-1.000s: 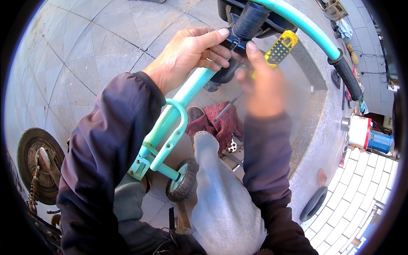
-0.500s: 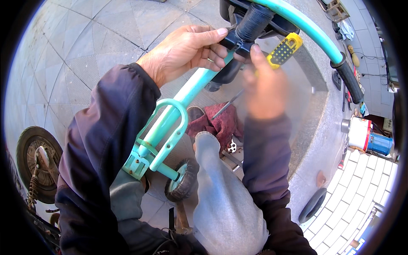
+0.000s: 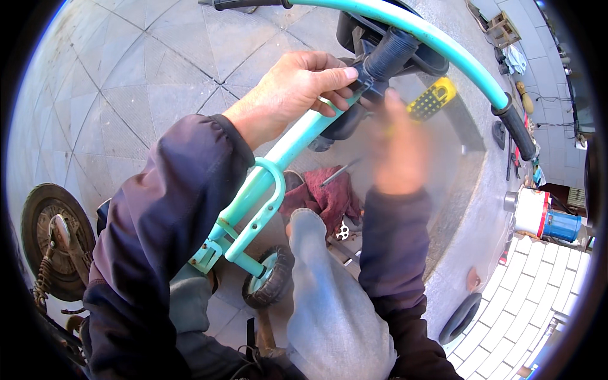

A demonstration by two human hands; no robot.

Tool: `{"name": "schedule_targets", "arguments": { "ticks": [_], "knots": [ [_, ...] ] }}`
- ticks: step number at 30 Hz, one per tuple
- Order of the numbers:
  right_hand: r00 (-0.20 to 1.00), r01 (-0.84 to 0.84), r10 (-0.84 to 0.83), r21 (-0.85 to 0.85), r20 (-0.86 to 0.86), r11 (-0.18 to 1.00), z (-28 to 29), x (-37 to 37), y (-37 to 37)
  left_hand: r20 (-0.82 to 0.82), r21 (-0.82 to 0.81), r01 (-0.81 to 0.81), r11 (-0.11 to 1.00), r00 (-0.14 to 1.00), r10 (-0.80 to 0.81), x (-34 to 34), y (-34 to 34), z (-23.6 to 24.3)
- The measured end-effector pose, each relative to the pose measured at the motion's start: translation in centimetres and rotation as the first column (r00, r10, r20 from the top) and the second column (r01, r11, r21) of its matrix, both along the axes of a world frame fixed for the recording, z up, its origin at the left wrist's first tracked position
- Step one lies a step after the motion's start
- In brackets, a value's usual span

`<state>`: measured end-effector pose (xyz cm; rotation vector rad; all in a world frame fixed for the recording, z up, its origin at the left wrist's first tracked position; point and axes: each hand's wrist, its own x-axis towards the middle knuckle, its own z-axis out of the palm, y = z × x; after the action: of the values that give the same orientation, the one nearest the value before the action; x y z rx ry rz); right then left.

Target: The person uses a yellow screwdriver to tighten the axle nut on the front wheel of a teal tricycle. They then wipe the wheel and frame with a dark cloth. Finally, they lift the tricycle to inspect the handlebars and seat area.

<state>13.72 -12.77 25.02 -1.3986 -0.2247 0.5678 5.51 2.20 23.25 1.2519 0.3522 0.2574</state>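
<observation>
Around a black plastic part (image 3: 370, 85) below the handlebar, my left hand (image 3: 304, 92) is closed, thumb and fingertips gripping its edge. My right hand (image 3: 404, 155), smeared by motion, is closed on a yellow tool with a black dotted grip (image 3: 432, 99), which looks like a utility knife; its working end is hidden. Just above the hands is a ribbed black sleeve (image 3: 392, 52). The turquoise frame tube (image 3: 294, 139) runs down from there to a small black-tyred wheel (image 3: 271, 275). A curved turquoise handlebar (image 3: 437, 38) arches overhead, with a black grip (image 3: 514, 130).
Below the hands lies a dark red cloth (image 3: 329, 199) with a metal rod on it. A larger spoked wheel (image 3: 57, 240) stands at left. At right are a concrete step (image 3: 453, 209), a loose black tyre (image 3: 461, 318) and a blue-and-white container (image 3: 548, 216).
The frame and handlebar sit slightly farther right in view, with more of the bar's left end showing. My left hand stays at the black part; my right hand and the yellow tool are slightly lower.
</observation>
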Motion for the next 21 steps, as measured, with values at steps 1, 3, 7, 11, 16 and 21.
{"name": "schedule_targets", "arguments": {
  "ticks": [1, 3, 7, 11, 16, 21],
  "knots": [
    [1.0, 0.014, -0.014, 0.009, 0.003, 1.0, -0.1, 0.0, 0.1, 0.01, 0.012, -0.014, 1.0, 1.0, 0.014, 0.1, 0.0, 0.0],
    [0.999, 0.038, -0.038, 0.028, 0.001, 0.999, -0.3, -0.2, 0.4, 0.024, 0.037, -0.044, 0.998, 0.999, 0.043, 0.1, -0.1, 0.1],
    [0.998, 0.015, -0.013, 0.033, -0.054, 0.999, -0.2, 0.0, 0.1, -0.015, 0.207, -0.054, 0.977, 0.998, 0.058, 0.1, 0.1, 0.9],
    [0.999, 0.027, -0.028, -0.005, -0.019, 1.0, 0.0, 0.5, -0.3, -0.031, 0.33, -0.042, 0.943, 0.998, 0.055, 0.5, -0.4, 0.3],
    [1.0, -0.014, 0.014, 0.005, -0.019, 1.0, -0.2, 0.3, 0.0, 0.087, 0.622, -0.249, 0.742, 0.964, 0.25, 0.7, -1.0, 0.2],
    [0.999, -0.022, 0.026, 0.108, -0.036, 0.994, -1.2, 0.3, 0.2, 0.314, 0.759, -0.469, 0.452, 0.871, 0.377, 2.1, -2.1, 1.3]
  ]
}}
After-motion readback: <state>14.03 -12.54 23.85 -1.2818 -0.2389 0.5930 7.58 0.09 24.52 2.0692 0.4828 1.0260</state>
